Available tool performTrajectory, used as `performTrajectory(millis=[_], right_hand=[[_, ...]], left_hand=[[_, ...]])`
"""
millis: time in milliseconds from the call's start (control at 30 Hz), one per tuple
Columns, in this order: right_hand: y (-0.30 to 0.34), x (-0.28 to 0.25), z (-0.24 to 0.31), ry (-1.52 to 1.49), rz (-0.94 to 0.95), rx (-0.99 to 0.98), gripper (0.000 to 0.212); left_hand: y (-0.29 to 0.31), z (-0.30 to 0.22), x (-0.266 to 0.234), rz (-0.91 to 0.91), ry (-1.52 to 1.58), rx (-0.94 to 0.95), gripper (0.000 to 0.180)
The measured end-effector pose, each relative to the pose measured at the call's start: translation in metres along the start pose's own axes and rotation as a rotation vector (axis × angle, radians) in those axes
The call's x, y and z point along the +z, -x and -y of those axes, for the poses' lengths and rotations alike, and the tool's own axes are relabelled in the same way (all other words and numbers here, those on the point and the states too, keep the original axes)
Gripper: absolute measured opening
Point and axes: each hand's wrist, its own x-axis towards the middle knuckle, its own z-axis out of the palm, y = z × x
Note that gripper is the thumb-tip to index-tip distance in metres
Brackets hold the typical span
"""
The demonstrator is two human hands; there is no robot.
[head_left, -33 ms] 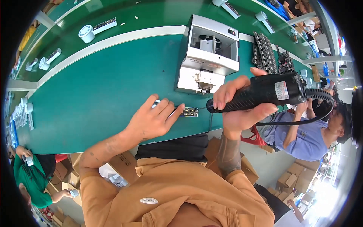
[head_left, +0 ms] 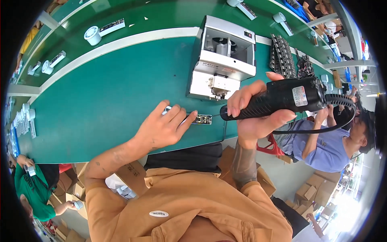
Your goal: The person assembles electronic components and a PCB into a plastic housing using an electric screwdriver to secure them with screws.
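Observation:
My right hand (head_left: 258, 115) is wrapped round a black corded electric screwdriver (head_left: 278, 99), held nearly level with its thin bit to the left. The tip of that bit meets the right end of a narrow circuit board (head_left: 202, 119), or hovers just beside it; I cannot tell which. On the green table, my left hand (head_left: 163, 127) closes over the white handheld unit that carries this board and holds it down. Its fingers hide most of the unit, and only a bit of pale rim shows past the fingertips.
A silver screw-feeder machine (head_left: 221, 60) stands beyond my hands. Black circuit parts (head_left: 282, 56) lie in rows to its right. White units with boards (head_left: 93, 35) sit spaced along the green belt (head_left: 169, 16). More units (head_left: 25, 121) are stacked far left. Co-workers sit at both sides.

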Motion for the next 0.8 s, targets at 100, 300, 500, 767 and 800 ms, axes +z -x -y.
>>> performTrajectory(millis=[100,300,500,767,800], right_hand=[[0.003,-0.004,-0.008,0.052,0.022,0.014,0.095],[0.008,-0.012,-0.013,-0.007,0.094,-0.006,0.087],[0.008,-0.010,-0.016,0.030,0.113,0.014,0.084],[-0.002,-0.020,0.000,-0.171,0.112,0.026,0.090],[-0.006,-0.027,0.009,-0.322,0.110,-0.034,0.093]], left_hand=[[-0.001,-0.002,0.003,-0.013,0.000,-0.005,0.038],[-0.002,-0.004,0.005,-0.002,-0.016,-0.013,0.038],[-0.003,-0.004,0.008,-0.010,-0.019,-0.011,0.039],[-0.001,-0.003,0.010,-0.029,-0.008,-0.013,0.038],[-0.005,-0.003,0.012,-0.040,-0.007,0.006,0.037]])
